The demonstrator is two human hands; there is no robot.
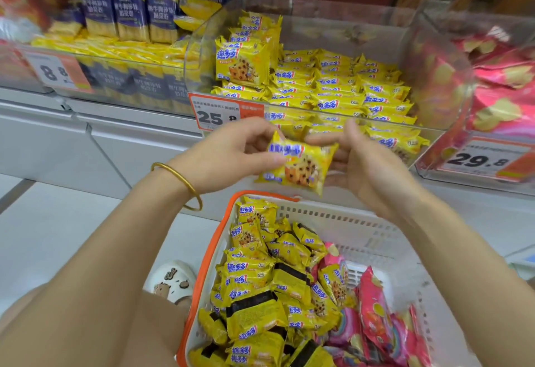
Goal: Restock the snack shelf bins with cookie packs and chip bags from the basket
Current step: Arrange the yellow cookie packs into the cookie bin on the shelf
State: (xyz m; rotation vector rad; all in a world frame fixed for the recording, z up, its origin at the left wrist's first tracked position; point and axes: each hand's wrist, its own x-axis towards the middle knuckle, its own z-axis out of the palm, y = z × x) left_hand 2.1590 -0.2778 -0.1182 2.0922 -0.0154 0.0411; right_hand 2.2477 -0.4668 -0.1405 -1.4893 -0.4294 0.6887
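Thin gold bangle (188, 187) on L wrist, just behind the left hand (231, 158) and its grip. Both forearms bare. Well below the grip: white clog shoe (170, 281) w/ brown animal charms.

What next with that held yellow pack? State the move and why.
Probably lift the yellow cookie pack, held by left hand and right hand, forward into the clear bin behind it: matching packs lie there, with room left.
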